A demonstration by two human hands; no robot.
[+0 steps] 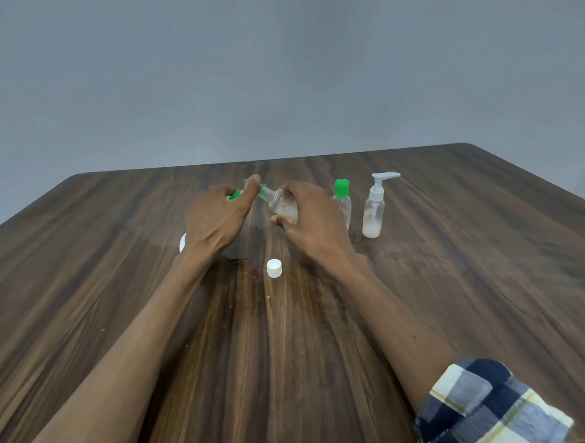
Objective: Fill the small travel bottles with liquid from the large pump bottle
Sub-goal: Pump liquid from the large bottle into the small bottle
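Observation:
My right hand [310, 219] grips a small clear travel bottle [281, 205], tilted with its open threaded neck pointing left. My left hand [222, 214] is closed on a green pump top [236, 194] whose nozzle meets that neck; the bottle under this hand is hidden. Just right of my right hand a second small bottle with a green cap [341, 200] stands upright. Further right is a clear pump bottle with a white pump head [374, 205], a little white liquid at its bottom. A loose white cap [274, 267] lies on the table between my wrists.
The dark wooden table [451, 263] runs to a far edge against a grey wall. A white round object [182, 242] peeks out left of my left wrist, mostly hidden. A checked sleeve [498, 415] covers my right forearm near the table's front edge.

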